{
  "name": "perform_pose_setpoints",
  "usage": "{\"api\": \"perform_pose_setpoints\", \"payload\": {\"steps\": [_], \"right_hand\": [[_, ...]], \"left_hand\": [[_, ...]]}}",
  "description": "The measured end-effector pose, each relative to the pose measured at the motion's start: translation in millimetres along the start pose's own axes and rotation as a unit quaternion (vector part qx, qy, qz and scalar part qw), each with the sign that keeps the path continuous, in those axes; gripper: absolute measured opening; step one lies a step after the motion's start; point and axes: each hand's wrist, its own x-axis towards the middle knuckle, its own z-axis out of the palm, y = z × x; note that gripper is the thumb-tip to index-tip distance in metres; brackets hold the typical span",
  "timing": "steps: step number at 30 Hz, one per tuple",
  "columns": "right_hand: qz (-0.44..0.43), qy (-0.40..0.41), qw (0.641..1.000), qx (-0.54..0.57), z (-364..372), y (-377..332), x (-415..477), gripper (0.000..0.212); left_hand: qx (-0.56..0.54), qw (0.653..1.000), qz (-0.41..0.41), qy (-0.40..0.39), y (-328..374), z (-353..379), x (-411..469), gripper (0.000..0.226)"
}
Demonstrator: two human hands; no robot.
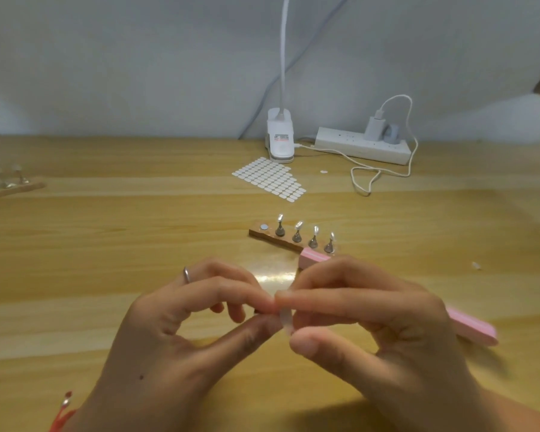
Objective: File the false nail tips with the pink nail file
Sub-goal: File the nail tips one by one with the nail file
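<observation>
My left hand (197, 325) and my right hand (371, 325) meet in front of me above the table. Thumb and forefinger of each pinch one clear false nail tip (286, 319) between them. A small dark part shows under my left fingertips; I cannot tell what it is. The pink nail file (473, 327) runs slantwise under my right hand, with both ends sticking out. Whether that hand holds it is hidden. Behind the hands a wooden holder (258, 233) carries several metal stands with nail tips (298, 226), and one spot at its left end is bare.
A sheet of white oval stickers (268, 179), a clip lamp (279, 141) and a power strip (362, 145) with a white cable (365, 179) lie at the back. A second holder (3, 183) sits far left. A loose nail tip (476, 265) lies to the right.
</observation>
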Motion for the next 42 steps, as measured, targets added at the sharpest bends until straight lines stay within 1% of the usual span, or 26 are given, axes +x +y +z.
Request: {"api": "perform_pose_setpoints", "payload": {"steps": [2, 4, 5, 7, 9, 11, 12, 15, 18, 22, 24, 28, 30, 33, 35, 36, 39, 40, 42], "right_hand": [[0.014, -0.005, 1.000, 0.012, -1.4, 1.8, 0.4, 0.020], [0.092, -0.028, 0.990, 0.101, -4.0, 1.7, 3.5, 0.022], [0.140, -0.045, 0.978, 0.147, -5.5, 2.2, 5.1, 0.026], [0.220, -0.088, 0.950, 0.202, -9.5, 3.7, 7.0, 0.036], [0.264, -0.161, 0.920, 0.242, -12.6, 0.8, 9.7, 0.047], [0.276, -0.219, 0.897, 0.269, -14.1, -3.6, 12.5, 0.050], [0.279, -0.227, 0.893, 0.273, -14.6, -5.3, 13.1, 0.051], [0.275, -0.210, 0.899, 0.268, -15.3, -6.5, 12.5, 0.052], [0.261, -0.197, 0.906, 0.268, -13.4, -5.0, 10.2, 0.052], [0.261, -0.175, 0.909, 0.274, -9.7, 0.7, 9.3, 0.052], [0.263, -0.171, 0.909, 0.275, -8.7, 2.7, 9.3, 0.051], [0.254, -0.188, 0.909, 0.273, -8.3, 7.5, 6.8, 0.052], [0.252, -0.198, 0.911, 0.259, -9.0, 10.5, 5.8, 0.055], [0.254, -0.189, 0.917, 0.243, -12.2, 14.8, 4.8, 0.067], [0.248, -0.182, 0.920, 0.241, -14.6, 18.6, 5.2, 0.075], [0.247, -0.174, 0.924, 0.234, -15.4, 21.2, 6.0, 0.076], [0.256, -0.151, 0.931, 0.212, -14.5, 27.9, 7.8, 0.066], [0.254, -0.153, 0.932, 0.207, -13.7, 29.0, 7.8, 0.060], [0.247, -0.164, 0.936, 0.190, -11.7, 29.2, 7.7, 0.050]], "left_hand": [[0.006, 1.000, 0.013, -0.002, -0.9, 0.2, 0.8, 0.013], [0.022, 0.999, 0.030, -0.008, -1.1, -0.4, 2.4, 0.017], [0.038, 0.998, 0.042, -0.013, -0.8, -0.9, 3.8, 0.019], [0.062, 0.995, 0.070, -0.024, 0.4, -1.7, 6.0, 0.022], [0.063, 0.993, 0.092, -0.028, 1.7, -2.2, 7.1, 0.022], [0.068, 0.992, 0.104, -0.033, 2.8, -2.8, 7.8, 0.023], [0.079, 0.990, 0.108, -0.034, 3.5, -2.9, 8.2, 0.024], [0.105, 0.988, 0.110, -0.039, 3.6, -3.9, 7.7, 0.026], [0.105, 0.990, 0.090, -0.034, 2.6, -1.9, 5.5, 0.028], [0.109, 0.990, 0.081, -0.026, 2.1, 0.9, 3.4, 0.020], [0.129, 0.987, 0.097, -0.028, 1.6, -0.7, 3.7, 0.013], [0.202, 0.966, 0.155, -0.046, 1.9, -3.8, 6.7, 0.020], [0.214, 0.962, 0.159, -0.060, 3.5, -4.1, 8.6, 0.019], [0.181, 0.971, 0.123, -0.094, 5.0, -5.8, 12.2, 0.009], [0.119, 0.987, 0.048, -0.094, 3.8, -10.7, 18.8, 0.007], [0.084, 0.994, -0.001, -0.076, 2.4, -13.3, 24.1, 0.010], [0.027, 0.992, -0.118, -0.018, -14.3, -18.8, 44.9, 0.020], [0.027, 0.990, -0.139, -0.005, -21.7, -18.6, 52.9, 0.023], [0.050, 0.988, -0.149, 0.002, -35.0, -14.8, 67.2, 0.026]]}}
